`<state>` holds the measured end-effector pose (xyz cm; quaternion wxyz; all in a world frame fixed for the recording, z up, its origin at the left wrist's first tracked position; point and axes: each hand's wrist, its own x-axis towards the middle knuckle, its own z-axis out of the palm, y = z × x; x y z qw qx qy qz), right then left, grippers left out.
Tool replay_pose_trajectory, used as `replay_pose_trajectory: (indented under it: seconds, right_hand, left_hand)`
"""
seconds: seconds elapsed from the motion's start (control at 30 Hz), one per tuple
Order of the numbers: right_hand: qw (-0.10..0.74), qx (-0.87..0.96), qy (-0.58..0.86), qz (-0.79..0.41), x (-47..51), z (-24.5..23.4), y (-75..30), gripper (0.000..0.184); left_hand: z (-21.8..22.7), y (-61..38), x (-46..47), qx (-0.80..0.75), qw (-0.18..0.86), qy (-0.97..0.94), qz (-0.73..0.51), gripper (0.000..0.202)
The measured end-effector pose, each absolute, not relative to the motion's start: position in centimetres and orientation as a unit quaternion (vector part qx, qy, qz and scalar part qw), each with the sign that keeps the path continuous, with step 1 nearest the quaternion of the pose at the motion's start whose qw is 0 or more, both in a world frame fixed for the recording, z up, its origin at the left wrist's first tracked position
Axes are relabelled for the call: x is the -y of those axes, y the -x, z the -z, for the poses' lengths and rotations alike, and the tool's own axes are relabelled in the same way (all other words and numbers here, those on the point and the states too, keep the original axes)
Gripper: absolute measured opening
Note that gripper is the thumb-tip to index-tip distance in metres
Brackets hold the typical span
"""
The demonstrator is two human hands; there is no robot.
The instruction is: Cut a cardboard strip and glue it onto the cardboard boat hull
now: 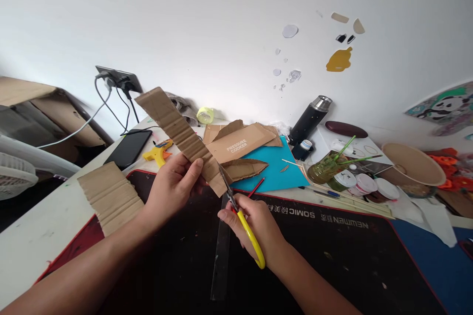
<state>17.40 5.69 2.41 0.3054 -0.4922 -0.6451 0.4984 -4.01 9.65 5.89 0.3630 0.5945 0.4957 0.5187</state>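
My left hand (173, 184) grips a long strip of brown corrugated cardboard (173, 125) that slants up to the left, thumb on top of its lower end. My right hand (254, 226) is closed round yellow-handled scissors (240, 216). The scissor blades point up and meet the strip's lower right edge. Both hands hover over a black desk mat (332, 256) with a red border.
A clear ruler (221, 256) lies on the mat under the hands. A second corrugated piece (109, 194) lies at left, near a phone (129, 147) and a yellow glue gun (158, 151). Behind: cardboard scraps (240, 145), a blue sheet (273, 167), a black flask (308, 118), a brush jar (325, 167), paint pots (364, 184).
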Motion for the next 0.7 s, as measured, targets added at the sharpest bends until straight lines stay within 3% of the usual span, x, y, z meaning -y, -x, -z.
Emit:
replay_pose_trajectory:
  seconds: [0.7]
  right_hand:
    - [0.301, 0.693, 0.521, -0.398, -5.32, -2.5, -16.86, 0.034]
  left_hand:
    - [-5.75, 3.34, -9.37, -0.492, 0.375, -0.583, -0.527, 0.03]
